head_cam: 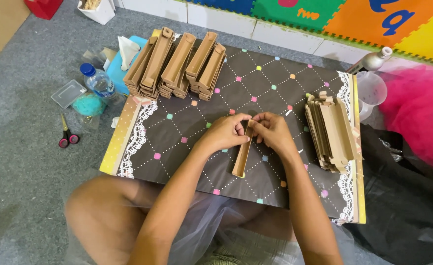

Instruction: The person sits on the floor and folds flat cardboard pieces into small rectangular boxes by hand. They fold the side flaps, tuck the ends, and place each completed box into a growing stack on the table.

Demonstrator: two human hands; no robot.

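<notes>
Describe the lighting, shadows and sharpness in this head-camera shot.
Head view: soft, even light, no glare; faint shadow under the cardboard tray held by the left hand and right hand; centre sharp, edges slightly bowed by the wide lens; folded trays crisp.

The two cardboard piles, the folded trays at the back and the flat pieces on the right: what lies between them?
Only bare patterned board separates the folded trays from the flat pieces in the head view.

A dark quilted desk [255, 93] carries folded cardboard boxes [177, 66] at upper left and a stack of flat cardboard pieces [331, 130] at right.
</notes>
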